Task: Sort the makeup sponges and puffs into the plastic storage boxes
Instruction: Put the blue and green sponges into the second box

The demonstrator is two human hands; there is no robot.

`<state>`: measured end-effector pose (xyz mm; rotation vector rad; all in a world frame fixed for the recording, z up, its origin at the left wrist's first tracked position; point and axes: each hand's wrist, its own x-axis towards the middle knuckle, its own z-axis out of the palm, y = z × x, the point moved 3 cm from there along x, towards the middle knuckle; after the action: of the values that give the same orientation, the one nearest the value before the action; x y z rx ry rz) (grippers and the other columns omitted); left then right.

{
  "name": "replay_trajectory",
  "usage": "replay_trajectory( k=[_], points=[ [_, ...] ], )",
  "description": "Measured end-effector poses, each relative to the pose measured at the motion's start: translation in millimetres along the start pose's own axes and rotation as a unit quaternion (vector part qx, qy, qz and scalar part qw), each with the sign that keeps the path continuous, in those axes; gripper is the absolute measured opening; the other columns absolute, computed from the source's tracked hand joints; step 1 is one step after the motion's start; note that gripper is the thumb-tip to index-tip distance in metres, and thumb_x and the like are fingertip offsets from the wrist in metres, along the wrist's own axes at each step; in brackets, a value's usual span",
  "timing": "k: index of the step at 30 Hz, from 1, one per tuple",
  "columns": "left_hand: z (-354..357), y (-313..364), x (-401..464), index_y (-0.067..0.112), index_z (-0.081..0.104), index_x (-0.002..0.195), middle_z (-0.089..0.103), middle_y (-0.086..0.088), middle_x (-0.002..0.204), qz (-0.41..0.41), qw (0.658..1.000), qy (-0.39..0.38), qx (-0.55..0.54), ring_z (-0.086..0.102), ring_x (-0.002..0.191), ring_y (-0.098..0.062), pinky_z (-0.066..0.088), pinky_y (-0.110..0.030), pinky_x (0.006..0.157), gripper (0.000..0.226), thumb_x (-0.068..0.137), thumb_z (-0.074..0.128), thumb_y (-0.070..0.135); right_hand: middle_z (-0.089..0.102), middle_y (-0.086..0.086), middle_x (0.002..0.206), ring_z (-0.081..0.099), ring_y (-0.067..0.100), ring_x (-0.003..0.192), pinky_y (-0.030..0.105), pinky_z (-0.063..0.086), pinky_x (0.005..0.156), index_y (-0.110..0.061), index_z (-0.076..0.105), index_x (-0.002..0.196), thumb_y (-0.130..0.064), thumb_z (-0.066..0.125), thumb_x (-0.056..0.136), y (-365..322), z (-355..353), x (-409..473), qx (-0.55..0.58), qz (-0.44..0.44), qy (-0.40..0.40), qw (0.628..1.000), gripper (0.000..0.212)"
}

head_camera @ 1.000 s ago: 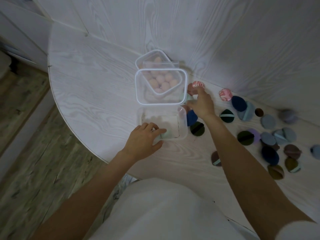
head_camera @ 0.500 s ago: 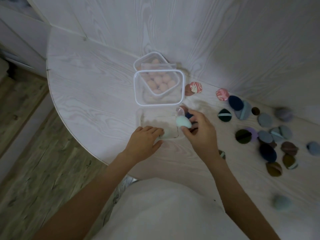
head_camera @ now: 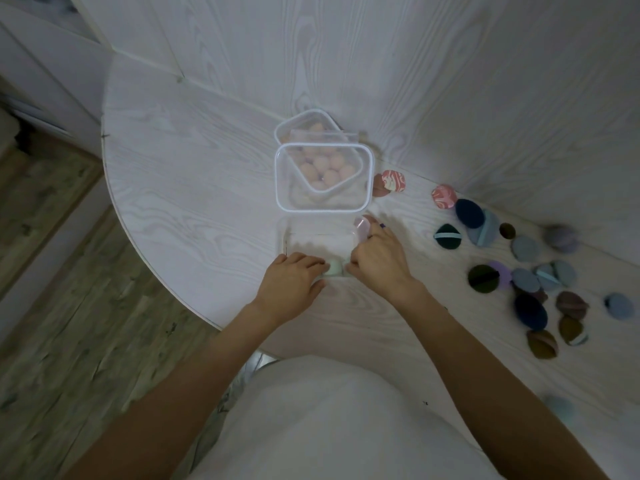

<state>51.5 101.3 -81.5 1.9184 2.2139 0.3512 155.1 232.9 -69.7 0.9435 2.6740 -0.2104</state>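
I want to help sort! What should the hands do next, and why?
Probably let the right hand release the green sponge into the near box. The sponge already sits at the box's near edge between both hands, with the left hand beside it.

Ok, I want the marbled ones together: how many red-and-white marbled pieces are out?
2. One marbled piece lies right of the clear box of peach sponges; the other sits further right, by a dark blue puff. Others may be hidden.

Head-worn camera looks steeply down, close above the table (head_camera: 194, 161).
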Motion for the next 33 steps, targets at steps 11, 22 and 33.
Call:
replay_trajectory(
  k=[11, 22, 33],
  points=[
    [-4, 6, -2, 0.015, 0.062, 0.118, 0.068, -0.002, 0.105, -0.018, 1.0, 0.003, -0.021, 0.065, 0.091, -0.023, 0.05, -0.035, 0.075, 0.047, 0.084, 0.04, 0.04, 0.061, 0.004, 0.076, 0.051, 0.027, 0.081, 0.038, 0.04, 0.077, -0.014, 0.07, 0.066, -0.018, 0.069, 0.073, -1, -5, -15, 0.019, 0.004, 0.142, 0.99, 0.008],
    [-9, 7, -2, 0.018, 0.064, 0.114, 0.067, -0.002, 0.107, -0.028, 0.998, 0.008, -0.054, 0.063, 0.096, -0.022, 0.048, -0.035, 0.083, 0.046, 0.082, 0.043, 0.043, 0.064, 0.002, 0.105, 0.045, 0.029, 0.1, 0.033, 0.032, 0.088, -0.019, 0.076, 0.081, -0.018, 0.064, 0.084, 2, -10, -20, 0.125, -0.009, 0.115, 0.985, 0.013],
    [-23, 7, -8, 0.012, 0.067, 0.107, 0.068, -0.001, 0.103, -0.009, 0.974, 0.194, -0.113, 0.059, 0.095, -0.017, 0.046, -0.029, 0.08, 0.025, 0.087, 0.059, 0.025, 0.071, 0.007, 0.094, 0.06, 0.024, 0.088, 0.032, 0.049, 0.074, -0.012, 0.072, 0.092, -0.007, 0.059, 0.084, 1, -27, -33, 0.201, -0.016, 0.261, 0.944, 0.017]
  ],
)
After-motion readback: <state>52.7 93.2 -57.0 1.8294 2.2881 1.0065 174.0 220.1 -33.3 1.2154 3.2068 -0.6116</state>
